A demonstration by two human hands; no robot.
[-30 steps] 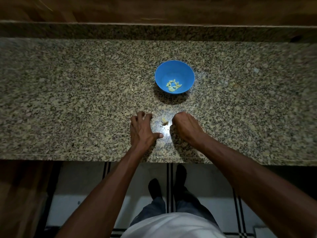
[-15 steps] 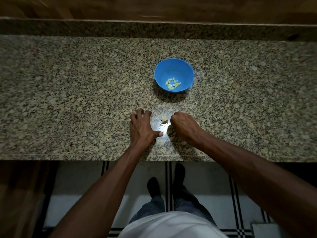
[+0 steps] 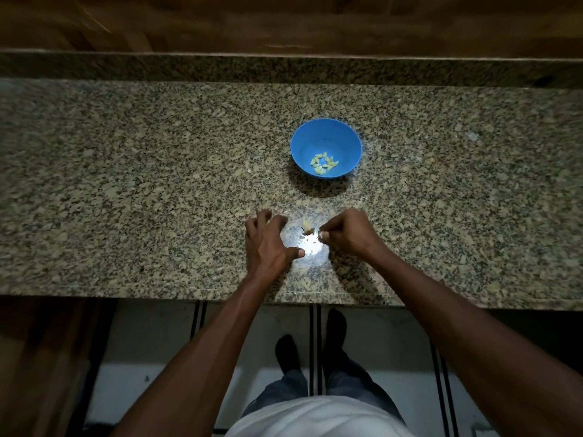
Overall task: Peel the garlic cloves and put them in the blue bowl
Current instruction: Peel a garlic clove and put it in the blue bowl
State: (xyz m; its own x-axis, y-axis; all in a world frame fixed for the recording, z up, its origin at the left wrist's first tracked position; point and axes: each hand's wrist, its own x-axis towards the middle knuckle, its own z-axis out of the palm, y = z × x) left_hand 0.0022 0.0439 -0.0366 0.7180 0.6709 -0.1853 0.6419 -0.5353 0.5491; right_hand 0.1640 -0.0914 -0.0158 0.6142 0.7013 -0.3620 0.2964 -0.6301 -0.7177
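The blue bowl point(image 3: 326, 134) stands on the granite counter and holds several peeled garlic cloves point(image 3: 324, 164). Nearer to me, a small garlic piece with loose skin point(image 3: 307, 229) lies on the counter in a bright patch of light. My left hand point(image 3: 268, 241) rests on the counter to its left, with fingers spread and thumb pointing right. My right hand point(image 3: 350, 231) is just right of the piece with its fingers curled in. Its thumb and fingertips are drawn together beside the piece. Nothing shows between them.
The granite counter point(image 3: 126, 200) runs the full width, with a raised granite ledge point(image 3: 189, 66) and a wooden wall behind it. Its front edge is just below my wrists. Below it are a tiled floor and my feet.
My right hand has turned a little, so its thumb and fingertips now show beside the garlic piece. The left hand, the bowl and the garlic piece have stayed where they were.
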